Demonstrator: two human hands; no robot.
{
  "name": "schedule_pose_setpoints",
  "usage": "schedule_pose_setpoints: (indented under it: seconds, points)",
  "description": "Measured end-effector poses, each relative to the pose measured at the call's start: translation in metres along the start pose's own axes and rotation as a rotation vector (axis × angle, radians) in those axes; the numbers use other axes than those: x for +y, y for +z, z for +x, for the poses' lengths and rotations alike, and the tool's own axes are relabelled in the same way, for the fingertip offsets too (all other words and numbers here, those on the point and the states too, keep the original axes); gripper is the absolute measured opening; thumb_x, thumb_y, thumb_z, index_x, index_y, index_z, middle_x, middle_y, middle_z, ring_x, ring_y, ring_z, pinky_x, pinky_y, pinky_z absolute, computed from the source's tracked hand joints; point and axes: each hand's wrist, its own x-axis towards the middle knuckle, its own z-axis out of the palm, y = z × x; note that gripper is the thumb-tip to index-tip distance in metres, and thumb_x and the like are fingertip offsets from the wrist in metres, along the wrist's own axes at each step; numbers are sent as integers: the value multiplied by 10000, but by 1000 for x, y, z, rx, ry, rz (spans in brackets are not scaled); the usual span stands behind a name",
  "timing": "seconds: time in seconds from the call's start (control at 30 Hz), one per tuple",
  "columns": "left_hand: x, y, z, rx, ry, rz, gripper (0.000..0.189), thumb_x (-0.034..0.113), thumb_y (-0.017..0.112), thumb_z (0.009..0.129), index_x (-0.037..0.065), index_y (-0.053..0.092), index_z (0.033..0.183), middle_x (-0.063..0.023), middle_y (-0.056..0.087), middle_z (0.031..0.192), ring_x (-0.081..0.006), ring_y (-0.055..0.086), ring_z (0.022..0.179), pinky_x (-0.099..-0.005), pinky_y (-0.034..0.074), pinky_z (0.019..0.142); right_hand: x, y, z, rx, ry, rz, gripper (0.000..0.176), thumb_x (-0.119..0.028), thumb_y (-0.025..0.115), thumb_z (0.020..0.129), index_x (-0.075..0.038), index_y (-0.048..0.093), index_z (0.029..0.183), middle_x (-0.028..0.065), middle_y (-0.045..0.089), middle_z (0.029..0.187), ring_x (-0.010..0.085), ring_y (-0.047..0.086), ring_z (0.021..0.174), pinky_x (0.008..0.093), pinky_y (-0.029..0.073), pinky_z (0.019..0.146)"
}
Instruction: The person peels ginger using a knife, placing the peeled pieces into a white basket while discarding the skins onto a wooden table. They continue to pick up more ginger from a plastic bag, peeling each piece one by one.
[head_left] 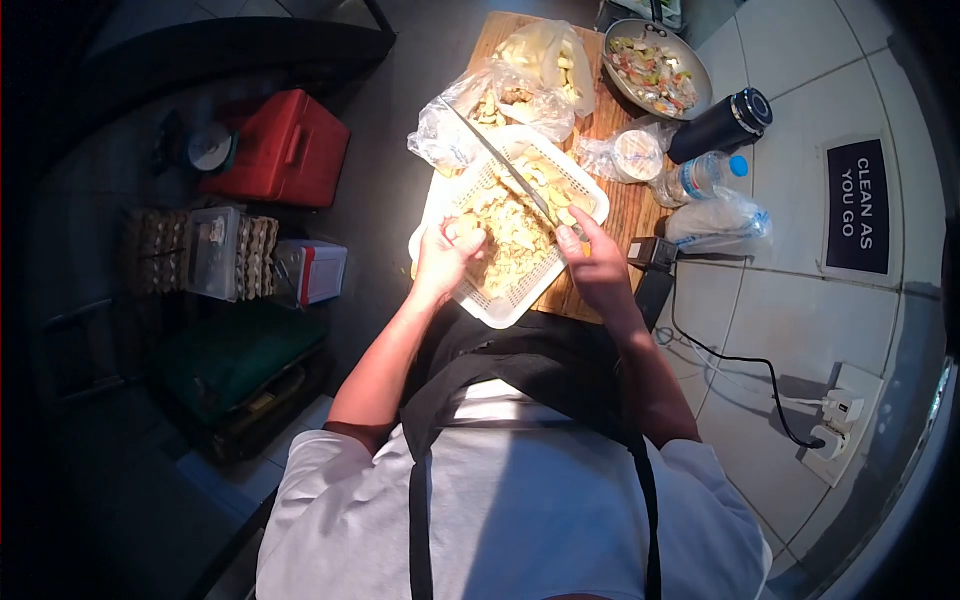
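Observation:
My right hand point(592, 255) grips a long knife point(503, 163), its blade pointing up and to the left across a white perforated plastic basket point(590, 185). Pale yellow chopped pieces of food point(510, 235) fill much of the basket. Over the basket's left side, my left hand point(450, 255) is closed, its fingers pinched together. Whatever lies between those fingers is too bright and small to name. Just beyond the basket, clear plastic bags point(545, 55) with more pale pieces rest on the wooden board point(490, 35).
A pan point(655, 70) of chopped mixed food stands at the far right. Along the tiled wall are a dark flask point(720, 125), a water bottle point(710, 178), a wrapped tub point(637, 155) and a plastic bag point(718, 225). Egg trays point(258, 258) and a red box point(290, 150) sit left.

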Motion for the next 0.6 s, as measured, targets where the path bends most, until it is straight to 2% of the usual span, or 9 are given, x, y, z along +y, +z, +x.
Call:
schedule_pose_setpoints:
  seconds: [0.07,0.17,0.27,0.47,0.6]
  points:
    - [0,-2,-2,11,102,189,431,3,802,822,3,584,1194,-48,695,935,-92,641,774,-244,559,722,-5,-1,-2,-1,-17,-11,510,-336,613,990,-6,558,1376,246,686,1163,265,658,1109,334,476,970]
    - [8,4,-6,134,289,648,418,64,863,769,1,649,1122,-44,716,896,-82,644,774,-242,546,727,-5,1,-4,-18,-30,-15,502,-336,618,985,-18,567,1371,245,683,1172,281,656,1121,339,477,974]
    - [16,8,-11,175,339,797,388,94,901,719,-12,694,1030,-50,734,881,-71,648,797,-249,540,739,-7,2,-6,-17,-28,-5,501,-336,616,985,-18,569,1369,251,676,1183,289,653,1132,341,477,977]
    - [27,15,-20,179,252,885,421,127,910,704,-16,714,1048,-80,738,847,-95,659,761,-270,540,731,-11,0,-7,-2,-4,-19,493,-328,614,988,-16,568,1367,246,678,1178,281,655,1123,339,478,975]
    - [18,11,-11,138,167,930,452,134,904,699,3,718,1089,-113,737,877,-152,683,775,-299,552,746,-8,-3,-5,-28,15,-2,480,-301,615,992,-9,562,1369,237,685,1165,266,662,1103,332,485,956]
